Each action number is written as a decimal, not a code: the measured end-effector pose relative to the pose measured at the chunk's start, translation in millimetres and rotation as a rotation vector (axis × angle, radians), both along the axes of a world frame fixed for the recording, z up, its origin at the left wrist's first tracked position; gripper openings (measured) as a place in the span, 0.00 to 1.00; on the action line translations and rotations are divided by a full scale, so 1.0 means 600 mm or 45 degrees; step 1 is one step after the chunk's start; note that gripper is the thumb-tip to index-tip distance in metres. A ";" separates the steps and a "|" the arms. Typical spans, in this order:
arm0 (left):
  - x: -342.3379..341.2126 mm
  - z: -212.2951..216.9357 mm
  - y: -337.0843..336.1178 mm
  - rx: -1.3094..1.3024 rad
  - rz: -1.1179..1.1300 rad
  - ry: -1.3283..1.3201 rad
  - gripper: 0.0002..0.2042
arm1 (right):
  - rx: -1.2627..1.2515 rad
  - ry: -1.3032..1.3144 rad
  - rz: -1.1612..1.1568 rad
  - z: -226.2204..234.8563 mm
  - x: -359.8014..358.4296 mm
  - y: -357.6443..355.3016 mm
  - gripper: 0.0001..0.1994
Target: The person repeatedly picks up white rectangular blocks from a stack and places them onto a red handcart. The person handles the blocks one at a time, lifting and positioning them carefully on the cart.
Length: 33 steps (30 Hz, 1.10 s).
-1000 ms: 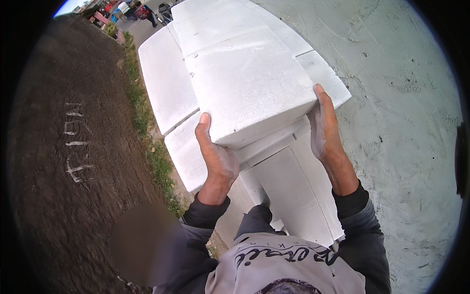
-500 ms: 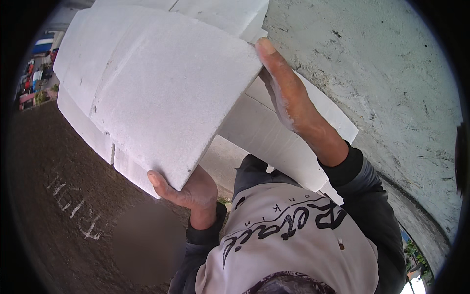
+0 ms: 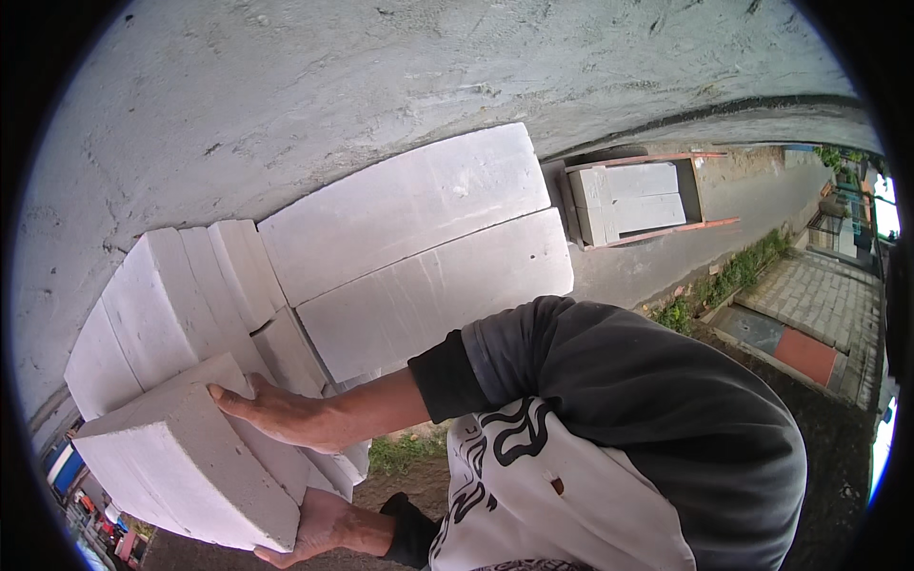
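One right hand (image 3: 295,421) and one left hand (image 3: 322,525) hold one white block (image 3: 190,459) at 8 o'clock, with two broad blocks (image 3: 409,195) near the dial's center, one cart (image 3: 690,193) at 2 o'clock carrying at least two pale blocks (image 3: 643,181), and stacked blocks (image 3: 152,314) at 9 o'clock too overlapped to count.

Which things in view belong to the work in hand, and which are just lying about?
Belonging to the work:
white block between the left hand and right hand
stacked white blocks
probably the cart and its blocks

Merely around, it seems:
grass strip
reddish panel
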<state>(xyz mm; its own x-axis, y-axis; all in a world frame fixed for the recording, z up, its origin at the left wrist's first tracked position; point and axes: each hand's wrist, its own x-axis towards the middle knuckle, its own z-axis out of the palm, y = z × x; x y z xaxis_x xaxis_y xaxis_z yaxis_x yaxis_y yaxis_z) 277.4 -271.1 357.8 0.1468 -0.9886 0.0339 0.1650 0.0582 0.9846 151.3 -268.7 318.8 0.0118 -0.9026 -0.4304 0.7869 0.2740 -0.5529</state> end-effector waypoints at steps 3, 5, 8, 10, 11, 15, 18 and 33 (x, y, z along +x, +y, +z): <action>0.014 -0.002 -0.011 -0.012 -0.070 0.046 0.40 | 0.029 0.066 -0.161 0.000 -0.004 -0.003 0.60; 0.015 0.000 -0.010 -0.007 -0.088 0.052 0.39 | 0.039 0.040 -0.128 0.012 -0.019 0.004 0.59; -0.004 -0.005 -0.001 -0.054 -0.110 0.040 0.39 | 0.006 0.033 -0.179 0.018 -0.042 0.032 0.56; -0.015 -0.003 0.008 -0.077 -0.129 0.023 0.39 | -0.025 0.098 -0.274 -0.006 -0.034 0.013 0.54; -0.019 -0.001 0.012 -0.081 -0.131 0.011 0.39 | -0.065 0.164 -0.324 -0.020 -0.027 -0.002 0.52; -0.030 0.006 0.032 -0.114 -0.096 -0.019 0.39 | -0.163 0.404 -0.235 -0.023 -0.038 -0.034 0.46; -0.019 0.005 0.028 -0.115 -0.066 -0.052 0.39 | -0.257 0.380 -0.111 -0.002 -0.068 -0.016 0.46; 0.001 -0.010 0.001 -0.199 0.119 0.218 0.32 | -0.290 0.227 0.008 0.020 -0.057 -0.014 0.53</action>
<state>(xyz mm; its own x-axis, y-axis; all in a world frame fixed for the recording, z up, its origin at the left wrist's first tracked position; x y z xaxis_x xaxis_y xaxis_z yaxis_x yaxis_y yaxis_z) 277.7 -270.4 352.1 0.2539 -0.9552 0.1520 0.3154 0.2303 0.9206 117.4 -277.0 331.0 -0.0402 -0.9763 -0.2127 0.6703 0.1315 -0.7304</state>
